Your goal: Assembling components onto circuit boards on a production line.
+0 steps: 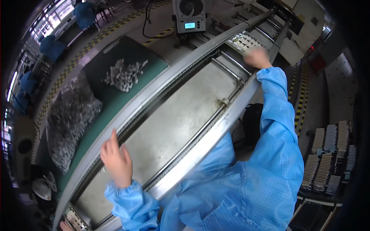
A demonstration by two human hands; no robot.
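My left hand hovers over the near half of a metal conveyor, its fingers stretched out and nothing in them. At the far right end, my right hand is at the near right corner of a pale panel with rows of slots and parts, which lies across the rails. Motion smears the fingers of that hand, so I cannot see whether they grip the panel. A second, similar panel sits at the lower left end of the conveyor. Beside it shows part of another person's hand.
Long metal rails edge the conveyor. Along its left side, a green mat carries a pile of white cabled parts and a clear bag of small parts. A fan unit stands beyond. Stacked trays are at right.
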